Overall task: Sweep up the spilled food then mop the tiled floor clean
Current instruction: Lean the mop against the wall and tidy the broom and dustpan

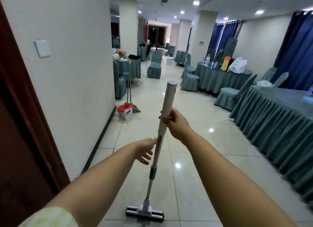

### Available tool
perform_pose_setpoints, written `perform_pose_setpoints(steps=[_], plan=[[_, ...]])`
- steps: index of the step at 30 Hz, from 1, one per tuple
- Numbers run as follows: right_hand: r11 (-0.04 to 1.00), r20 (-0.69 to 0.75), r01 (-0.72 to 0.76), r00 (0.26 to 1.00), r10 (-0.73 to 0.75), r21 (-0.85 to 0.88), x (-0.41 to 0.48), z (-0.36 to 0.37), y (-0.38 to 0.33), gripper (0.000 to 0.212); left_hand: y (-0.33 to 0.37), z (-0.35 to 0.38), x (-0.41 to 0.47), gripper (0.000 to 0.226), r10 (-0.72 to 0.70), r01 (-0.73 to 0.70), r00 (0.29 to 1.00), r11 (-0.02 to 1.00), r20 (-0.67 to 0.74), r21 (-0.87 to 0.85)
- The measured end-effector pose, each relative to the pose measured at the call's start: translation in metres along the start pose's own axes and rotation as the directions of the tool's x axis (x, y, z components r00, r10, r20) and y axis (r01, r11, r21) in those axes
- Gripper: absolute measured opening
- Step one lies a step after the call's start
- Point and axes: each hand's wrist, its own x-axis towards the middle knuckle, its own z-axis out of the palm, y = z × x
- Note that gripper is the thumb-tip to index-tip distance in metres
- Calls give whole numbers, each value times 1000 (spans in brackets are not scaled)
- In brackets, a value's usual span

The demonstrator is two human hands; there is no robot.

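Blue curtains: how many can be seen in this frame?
2. One blue curtain hangs behind the far round table, beside the pillar; a second blue curtain hangs at the right edge, behind the long table. More may be hidden behind pillars.

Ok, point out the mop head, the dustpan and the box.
mop head (144,210): head view, centre bracket.
dustpan (136,109): head view, green pan.
box (127,113): head view, white printed side.
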Motion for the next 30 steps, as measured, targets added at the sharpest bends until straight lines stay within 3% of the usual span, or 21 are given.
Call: perform_pose_setpoints(steps=[5, 10, 14, 17, 20, 25, 30], plan=[[1000, -22, -15, 1000, 15, -14, 76, 2, 14, 29, 25, -17, 51, 44, 367, -365, 927, 930, -77, 32], [999, 9, -17, 1000, 17, -45, 162, 8, 25, 32, 48, -61, 131, 30, 537, -543, 825, 840, -174, 19], [997, 16, -46, 999, 48, -69, 225, 9, 38, 37, 76, -94, 188, 21, 565, -575, 817, 815, -114, -79], [996, 17, -88, 996, 87, 23, 266, 12, 52, 32, 90, -113, 227, 20, 559, -565, 825, 815, -81, -130], [979, -77, -118, 988, 132, 168, 294, 23, 73, 30, 100, -125, 259, 18, 544, -549, 835, 819, -78, -167], [970, -200, -109, 968, 153, 216, 335, 36, 91, 29, 125, -144, 292, 16, 508, -513, 857, 828, -83, -226], [966, -69, -74, 993, 93, 249, 383, 33, 89, 32, 147, -176, 303, 12, 515, -521, 852, 811, -100, -265]])
